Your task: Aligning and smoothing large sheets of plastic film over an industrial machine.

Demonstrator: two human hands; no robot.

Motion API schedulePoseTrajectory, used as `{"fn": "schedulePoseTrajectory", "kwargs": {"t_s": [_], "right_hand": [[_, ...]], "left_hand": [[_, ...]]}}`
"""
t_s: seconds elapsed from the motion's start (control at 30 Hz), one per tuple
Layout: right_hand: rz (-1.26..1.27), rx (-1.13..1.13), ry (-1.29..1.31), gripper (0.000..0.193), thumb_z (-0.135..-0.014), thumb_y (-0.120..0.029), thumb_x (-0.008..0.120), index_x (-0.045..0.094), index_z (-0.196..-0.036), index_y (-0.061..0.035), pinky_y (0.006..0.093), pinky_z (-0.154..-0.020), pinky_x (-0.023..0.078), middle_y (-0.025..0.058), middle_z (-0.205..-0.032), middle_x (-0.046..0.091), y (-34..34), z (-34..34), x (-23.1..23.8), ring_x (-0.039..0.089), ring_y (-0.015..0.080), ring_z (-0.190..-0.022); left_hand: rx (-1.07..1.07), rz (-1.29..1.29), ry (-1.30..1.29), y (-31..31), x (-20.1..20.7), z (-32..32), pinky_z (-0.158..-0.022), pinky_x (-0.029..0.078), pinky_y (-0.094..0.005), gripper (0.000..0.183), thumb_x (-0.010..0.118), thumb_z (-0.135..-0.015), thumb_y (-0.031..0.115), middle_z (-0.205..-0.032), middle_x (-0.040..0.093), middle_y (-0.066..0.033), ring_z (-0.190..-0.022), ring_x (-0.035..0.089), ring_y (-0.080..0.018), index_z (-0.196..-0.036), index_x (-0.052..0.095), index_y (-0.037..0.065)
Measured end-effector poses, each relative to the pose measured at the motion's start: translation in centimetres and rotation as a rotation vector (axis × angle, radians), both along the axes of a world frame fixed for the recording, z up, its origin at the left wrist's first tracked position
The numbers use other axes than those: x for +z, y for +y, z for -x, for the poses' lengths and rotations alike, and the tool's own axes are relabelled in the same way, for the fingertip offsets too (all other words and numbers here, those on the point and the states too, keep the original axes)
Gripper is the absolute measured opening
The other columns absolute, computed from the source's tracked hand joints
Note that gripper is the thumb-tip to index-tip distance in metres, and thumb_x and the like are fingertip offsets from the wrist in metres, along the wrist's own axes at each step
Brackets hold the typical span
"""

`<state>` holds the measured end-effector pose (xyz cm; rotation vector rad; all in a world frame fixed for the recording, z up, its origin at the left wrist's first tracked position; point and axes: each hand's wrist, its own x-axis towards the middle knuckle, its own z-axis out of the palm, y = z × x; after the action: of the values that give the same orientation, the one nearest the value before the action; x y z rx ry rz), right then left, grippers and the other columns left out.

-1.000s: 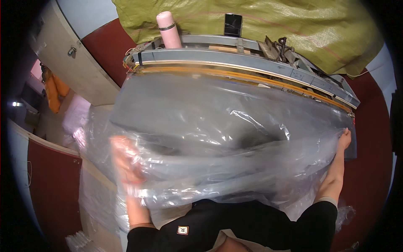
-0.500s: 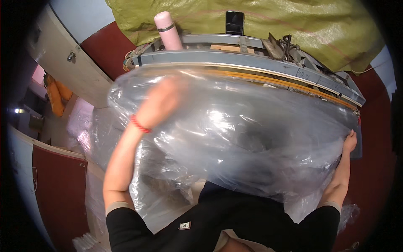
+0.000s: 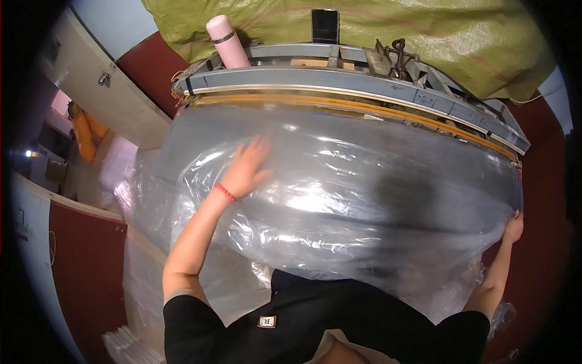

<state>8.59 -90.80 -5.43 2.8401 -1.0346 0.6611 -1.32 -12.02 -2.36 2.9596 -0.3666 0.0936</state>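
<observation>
A wide transparent plastic sheet point(image 3: 357, 173) is draped over the grey work surface and hangs down toward my body. My left hand point(image 3: 247, 167), with a red cord bracelet at its wrist, lies over the left part of the sheet, palm down and fingers spread. At the right end, my right hand point(image 3: 514, 226) has its fingers closed on the sheet's edge, beside the corner of the surface. Along the far side runs a long grey metal bar point(image 3: 339, 80) with an orange strip point(image 3: 291, 99) in front of it.
Behind the bar stand a pink bottle point(image 3: 229, 42), a dark phone point(image 3: 325, 27) and a pair of dark-handled scissors point(image 3: 399, 57), before a yellow-green woven cover point(image 3: 424, 27). More plastic film point(image 3: 148, 194) hangs at the left, near a pale door point(image 3: 115, 97).
My left hand has come down nearer to me and shows less blur. The plastic lies flatter, its far edge drawn back from the bar. My right hand has shifted slightly toward me.
</observation>
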Motion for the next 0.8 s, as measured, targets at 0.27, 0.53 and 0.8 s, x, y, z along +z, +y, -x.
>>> {"fn": "schedulePoseTrajectory", "kwargs": {"t_s": [0.27, 0.53, 0.8], "right_hand": [[-0.091, 0.089, -0.145, 0.042, -0.088, -0.040, 0.033, 0.054, -0.103, -0.0065, 0.0421, -0.070, 0.042, 0.0186, -0.095, 0.057, -3.3, -0.3, -1.7, 0.053, 0.0367, -0.087], [-0.820, 0.375, -0.633, 0.041, -0.086, -0.037, 0.045, 0.055, -0.099, 0.0010, 0.0254, -0.071, 0.040, 0.0058, -0.086, 0.057, -12.1, 1.1, -3.9, 0.050, 0.0131, -0.078], [-1.016, 0.426, -0.779, 0.035, -0.085, -0.030, 0.050, 0.054, -0.103, -0.0005, 0.0257, -0.077, 0.041, 0.0046, -0.096, 0.056, -10.1, 2.2, 1.1, 0.052, 0.0127, -0.087]], "left_hand": [[0.054, 0.065, -0.113, 0.1, -1.4, -4.2, -0.099, 0.017, -0.0483, 0.056, 0.048, -0.081, 0.040, -0.133, 0.031, -0.0093, -0.125, 0.022, -0.0292, -0.124, 0.038, 0.006], [0.133, 0.091, -0.425, -1.0, -0.6, -8.1, -0.086, 0.034, -0.0391, 0.020, 0.063, -0.068, 0.015, -0.100, 0.057, -0.0079, -0.101, 0.047, -0.0290, -0.087, 0.061, 0.007], [0.222, 0.129, -0.468, -0.8, -1.5, -9.2, -0.071, 0.039, -0.0369, 0.008, 0.058, -0.072, 0.011, -0.072, 0.053, -0.0126, -0.076, 0.050, -0.0304, -0.072, 0.054, 0.005]]}}
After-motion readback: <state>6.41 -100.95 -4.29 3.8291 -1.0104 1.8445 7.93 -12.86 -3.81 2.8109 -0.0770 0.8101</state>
